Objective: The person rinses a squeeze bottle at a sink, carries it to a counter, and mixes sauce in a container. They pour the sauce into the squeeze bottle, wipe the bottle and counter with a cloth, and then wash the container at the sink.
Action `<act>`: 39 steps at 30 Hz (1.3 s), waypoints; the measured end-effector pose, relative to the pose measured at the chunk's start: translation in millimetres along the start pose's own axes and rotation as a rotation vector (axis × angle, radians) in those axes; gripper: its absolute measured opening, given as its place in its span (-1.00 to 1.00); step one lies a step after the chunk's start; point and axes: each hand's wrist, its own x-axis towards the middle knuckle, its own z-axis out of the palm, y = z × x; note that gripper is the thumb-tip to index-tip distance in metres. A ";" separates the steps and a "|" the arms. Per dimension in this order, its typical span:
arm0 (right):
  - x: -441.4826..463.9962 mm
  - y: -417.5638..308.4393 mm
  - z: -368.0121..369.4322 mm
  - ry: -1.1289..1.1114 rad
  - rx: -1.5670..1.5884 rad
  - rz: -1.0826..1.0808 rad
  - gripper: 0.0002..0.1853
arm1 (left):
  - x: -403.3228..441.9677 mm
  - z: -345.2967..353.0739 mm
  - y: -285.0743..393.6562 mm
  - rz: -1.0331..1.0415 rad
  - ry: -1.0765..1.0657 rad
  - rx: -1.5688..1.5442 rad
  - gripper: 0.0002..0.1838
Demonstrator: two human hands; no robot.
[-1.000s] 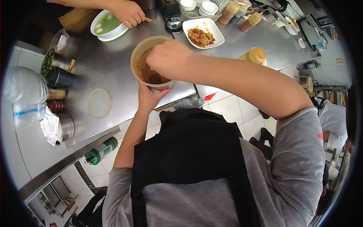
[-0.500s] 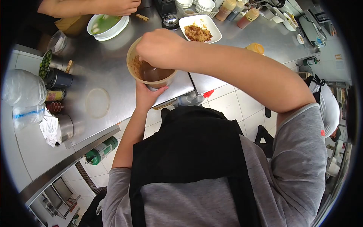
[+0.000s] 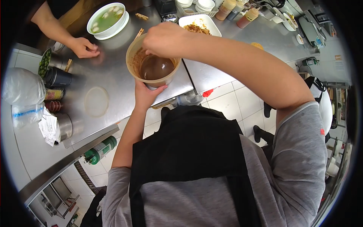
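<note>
Brown liquid (image 3: 157, 69) shows more openly as the right hand (image 3: 162, 39) shifts to the tub's far side

From my end of the feed, the clearest change is inside the tub (image 3: 136, 57). A second ago the right hand covered much of its mouth; now it sits over the far rim, and I can see a broad, glossy pool with brown smears on the wall around it. For the work in hand, I read that as a better look at the mixture, though I can't judge how even it is.

The tub is at the near edge of the desk (image 3: 85, 81), its base mostly hidden, so I can't tell how much of its weight the desk bears. The left hand (image 3: 146, 94) steadies it as before, fingers wrapped against the near side and thumb stretched along it. The right hand's fingers are curled together; I can't tell whether they pinch a utensil.

Beyond the tub, the co-worker's hand (image 3: 84, 47) has left the white bowl (image 3: 110, 32) and is now over the desk to its left, fingertips blurred. That leaves the green soup (image 3: 104, 23) uncovered. The right forearm now hides part of the square dish (image 3: 214, 28) of crumbly food. The flat round disc (image 3: 96, 102) lies where it was, well apart from the tub.
</note>
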 end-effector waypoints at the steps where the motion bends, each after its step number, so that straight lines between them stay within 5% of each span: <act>1: -4.8 4.1 -4.8 -0.055 -0.065 0.025 -0.81 | 0.2 0.4 1.0 0.000 0.001 -0.002 0.03; 10: -16.0 -19.0 -4.3 -0.107 0.165 0.149 -0.83 | -2.2 1.5 -3.7 -0.015 -0.011 -0.015 0.04; 16: 6.1 17.2 16.4 0.411 0.036 0.019 -0.80 | -1.0 5.4 -2.0 0.000 -0.022 0.004 0.00; 20: 9.7 19.3 9.6 0.096 0.323 0.252 -0.75 | -1.4 9.7 8.8 -0.018 0.087 -0.074 -0.18; 28: -36.1 35.9 -29.3 0.273 0.263 0.148 -0.76 | 10.2 -16.1 54.0 -0.081 -0.137 -0.044 -0.49; 29: -53.8 40.6 -50.6 0.343 0.326 0.151 -0.76 | 19.1 -15.8 66.5 0.034 -0.141 -0.063 -0.51; 34: -154.0 68.7 -144.5 0.611 0.334 0.259 -0.78 | 87.0 28.9 145.2 0.232 -0.079 -0.052 -0.45; 39: -240.2 100.5 -177.9 0.706 0.153 0.563 -0.82 | 97.5 149.7 198.4 0.360 -0.244 -0.056 -0.08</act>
